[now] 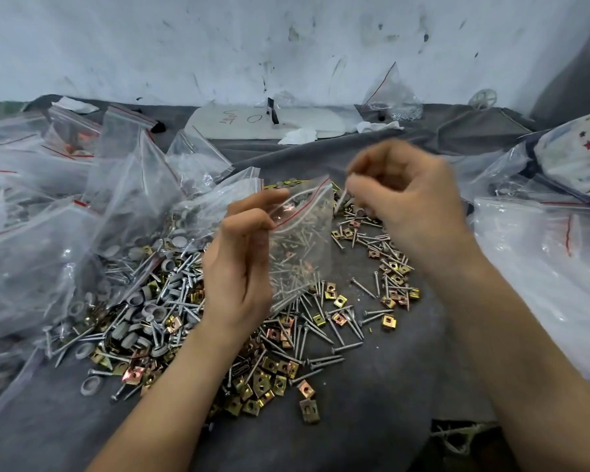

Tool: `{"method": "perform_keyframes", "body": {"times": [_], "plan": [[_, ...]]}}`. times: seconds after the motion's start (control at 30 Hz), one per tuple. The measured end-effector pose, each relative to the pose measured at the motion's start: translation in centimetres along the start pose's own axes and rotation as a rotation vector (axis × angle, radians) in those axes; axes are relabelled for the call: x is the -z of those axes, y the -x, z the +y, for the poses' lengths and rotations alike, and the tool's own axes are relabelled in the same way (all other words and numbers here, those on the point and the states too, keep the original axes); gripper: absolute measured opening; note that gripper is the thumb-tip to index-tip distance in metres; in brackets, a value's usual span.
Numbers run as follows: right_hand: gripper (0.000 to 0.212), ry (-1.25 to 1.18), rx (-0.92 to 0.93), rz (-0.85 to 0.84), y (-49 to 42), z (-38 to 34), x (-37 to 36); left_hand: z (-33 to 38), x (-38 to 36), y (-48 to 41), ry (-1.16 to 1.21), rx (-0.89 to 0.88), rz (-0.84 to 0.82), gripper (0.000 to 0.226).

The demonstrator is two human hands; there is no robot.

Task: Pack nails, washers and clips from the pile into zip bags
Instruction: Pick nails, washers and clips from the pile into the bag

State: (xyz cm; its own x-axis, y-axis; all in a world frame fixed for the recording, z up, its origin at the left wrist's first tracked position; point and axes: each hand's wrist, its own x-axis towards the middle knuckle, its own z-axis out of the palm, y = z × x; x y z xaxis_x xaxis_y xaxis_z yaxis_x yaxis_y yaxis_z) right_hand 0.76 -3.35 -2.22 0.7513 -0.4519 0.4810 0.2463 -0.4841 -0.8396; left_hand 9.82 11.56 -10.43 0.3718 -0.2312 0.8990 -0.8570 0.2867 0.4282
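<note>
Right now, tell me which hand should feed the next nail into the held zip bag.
Right. The left hand pinches the zip bag at its top edge, holding it up. The right hand hovers beside that edge, above the loose nails; blur hides whether it holds one.

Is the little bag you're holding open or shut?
Open: the zip bag has its two top edges spread apart where the left hand pinches it.

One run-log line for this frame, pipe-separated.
left hand: pinches zip bag at mouth | right hand: curled at bag mouth, blurred | pile: nails, clips, washers on grey cloth
</note>
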Motion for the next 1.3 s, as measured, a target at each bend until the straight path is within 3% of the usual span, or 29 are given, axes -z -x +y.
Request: {"method": "perform_keyframes", "body": {"times": [0.1,0.2,0.3,0.43,0.5,0.63,0.73,0.93,1.1,1.2,1.3], "plan": [[0.015,-0.11,0.181,0.043,-0.1,-2.6,-0.8,-0.1,0.0,0.1,0.0,0.004,-0.007,0.014],[0.009,0.122,0.228,-0.046,0.2,-3.0,-1.9,-0.2,-0.1,0.1,0.006,-0.018,-0.009,0.015],[0.014,0.294,0.22,-0.106,0.7,-1.8,-2.0,-0.2,-0.1,0.1,0.017,-0.019,-0.007,0.013],[0.014,0.141,0.143,0.046,0.8,0.0,-1.1,-0.2,0.1,0.1,-0.02,0.002,0.022,0.012],[0.012,0.224,0.021,0.059,0.7,1.4,-0.7,-0.1,0.1,0.0,-0.033,0.013,0.036,0.012],[0.014,0.656,-0.338,-0.425,1.5,5.3,-1.4,0.1,0.1,0.0,-0.06,0.022,0.05,0.011],[0.02,0.773,-0.368,-0.577,2.4,6.8,-2.1,0.1,0.0,0.0,-0.075,0.03,0.056,0.013],[0.015,0.656,-0.403,-0.578,2.3,7.2,-1.9,0.1,0.0,0.0,-0.086,0.032,0.049,0.015],[0.016,0.428,-0.416,-0.395,1.8,7.1,-0.7,0.2,0.0,0.0,-0.094,0.029,0.052,0.013],[0.012,0.367,-0.41,-0.408,1.4,6.8,-0.3,0.2,0.0,0.0,-0.089,0.024,0.049,0.014],[0.014,0.123,-0.445,-0.364,1.6,6.2,-0.2,0.2,0.1,0.1,-0.091,0.035,0.041,0.012]]}}
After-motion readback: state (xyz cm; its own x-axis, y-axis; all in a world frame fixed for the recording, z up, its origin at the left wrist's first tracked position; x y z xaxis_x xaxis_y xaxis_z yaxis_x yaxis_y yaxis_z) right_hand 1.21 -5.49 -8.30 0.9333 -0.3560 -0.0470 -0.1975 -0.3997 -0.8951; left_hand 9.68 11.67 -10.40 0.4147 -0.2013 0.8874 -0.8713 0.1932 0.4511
